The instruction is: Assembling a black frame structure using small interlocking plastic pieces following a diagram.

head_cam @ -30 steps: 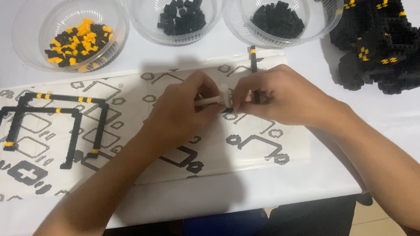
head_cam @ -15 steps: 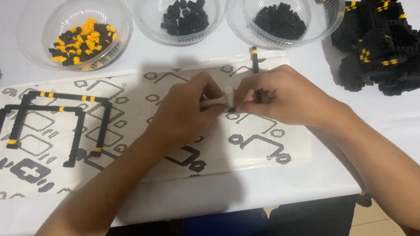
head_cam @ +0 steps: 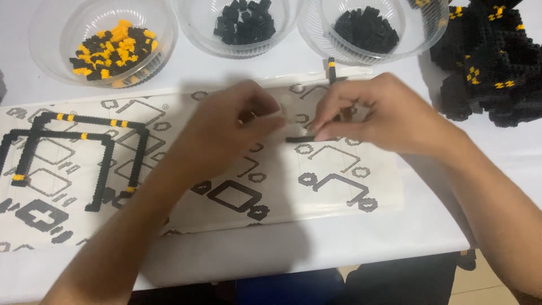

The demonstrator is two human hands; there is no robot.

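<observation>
- My right hand (head_cam: 389,116) pinches the right end of a thin black brick strip (head_cam: 302,138) between thumb and forefinger; the strip lies level, just above the printed sheet.
- My left hand (head_cam: 226,133) meets it from the other side, fingers curled in toward the strip's left end. I cannot tell whether they grip the strip or a small piece beside it, since the fingertips are blurred.
- Both hands hover over the middle of a white instruction sheet (head_cam: 339,197) printed with black outline diagrams, which lies flat on the white counter (head_cam: 316,248).
- Just past my right fingers, at the sheet's far edge, a short black strip with a yellow piece (head_cam: 331,66) stands apart from the hands.
- On the left part of the sheet lies a built frame of black strips with yellow accents (head_cam: 73,149), well apart from both hands.
- Along the far edge of the counter stand three clear bowls: the left bowl (head_cam: 104,39) holds mixed yellow and black bricks, the middle bowl (head_cam: 243,25) black bricks, the right bowl (head_cam: 370,28) black bricks too.
- At the far right sits a bulky black brick model (head_cam: 491,62) with small yellow spots, near my right wrist but not touching it.
</observation>
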